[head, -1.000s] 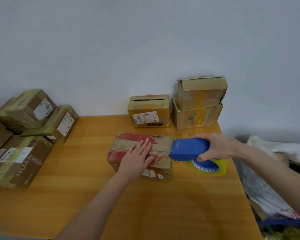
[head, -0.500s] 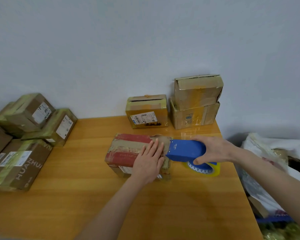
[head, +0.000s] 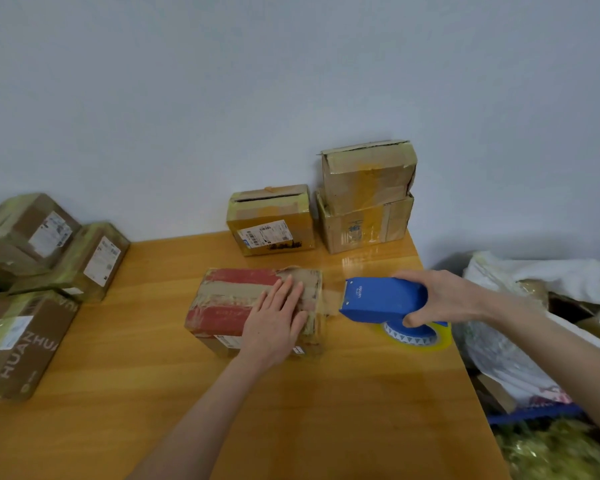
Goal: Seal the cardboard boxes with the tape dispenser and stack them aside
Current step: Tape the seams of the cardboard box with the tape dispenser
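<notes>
In the middle of the frame, the red and brown box (head: 229,303) is pressed down on the worktop (head: 291,410) by the left hand (head: 274,323). That hand lies flat with straight fingers, just as it did a moment ago. To the right, the blue tape dispenser (head: 381,299) has been pulled away from the box's right end, which it was touching half a second ago. A strip of clear tape (head: 331,299) is now stretched across the gap. The dispenser is gripped by the right hand (head: 444,299), whose fingers are curled round its back. It looks as if this strip has been laid and is ready to be cut. The box has not yet been stacked aside.

At the lower left, big letters that seem to say "HUANHUA" are printed on a brown box (head: 21,344). White labels are stuck on the pile of boxes (head: 32,237) above it and on the box at the back (head: 271,220), but their print cannot be read. The white writing on the dispenser is too small to read.
</notes>
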`<action>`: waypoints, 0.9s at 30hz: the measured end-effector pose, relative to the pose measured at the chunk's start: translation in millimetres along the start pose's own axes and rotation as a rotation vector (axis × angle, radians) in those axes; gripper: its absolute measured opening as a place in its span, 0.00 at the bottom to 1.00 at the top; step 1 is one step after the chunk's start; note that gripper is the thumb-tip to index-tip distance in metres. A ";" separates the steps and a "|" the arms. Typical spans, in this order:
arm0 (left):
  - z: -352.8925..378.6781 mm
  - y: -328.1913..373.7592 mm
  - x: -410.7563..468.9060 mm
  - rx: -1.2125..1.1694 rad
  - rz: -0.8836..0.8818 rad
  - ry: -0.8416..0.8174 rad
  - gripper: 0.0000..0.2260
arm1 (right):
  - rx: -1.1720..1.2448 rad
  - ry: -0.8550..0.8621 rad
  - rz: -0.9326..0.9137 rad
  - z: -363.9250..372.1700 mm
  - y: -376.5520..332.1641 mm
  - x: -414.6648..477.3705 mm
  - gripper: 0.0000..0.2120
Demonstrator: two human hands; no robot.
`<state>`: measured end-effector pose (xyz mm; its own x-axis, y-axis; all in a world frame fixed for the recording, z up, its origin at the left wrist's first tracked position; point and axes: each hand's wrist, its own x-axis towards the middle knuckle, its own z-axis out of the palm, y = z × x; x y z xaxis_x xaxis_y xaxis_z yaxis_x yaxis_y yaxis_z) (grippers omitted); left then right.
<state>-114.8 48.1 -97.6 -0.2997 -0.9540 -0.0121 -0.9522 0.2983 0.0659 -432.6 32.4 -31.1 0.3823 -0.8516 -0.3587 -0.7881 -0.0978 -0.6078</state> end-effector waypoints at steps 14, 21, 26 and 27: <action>2.5 17.6 9.5 -0.021 0.052 -0.001 0.21 | 0.012 -0.037 0.007 29.8 15.6 14.7 0.29; 1.5 15.9 9.3 -0.030 0.073 0.014 0.21 | 0.099 -0.078 0.058 28.8 30.8 9.7 0.31; 2.5 14.7 8.9 -0.038 0.066 0.016 0.21 | 0.013 -0.156 0.065 40.5 15.7 36.7 0.34; 3.0 14.4 9.4 -0.039 0.066 0.018 0.21 | -0.001 -0.171 0.076 41.6 11.8 42.5 0.36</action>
<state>-131.5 43.6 -99.8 -0.3601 -0.9328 0.0116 -0.9274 0.3593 0.1045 -405.6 16.5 -83.0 0.3979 -0.7566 -0.5188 -0.8181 -0.0367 -0.5739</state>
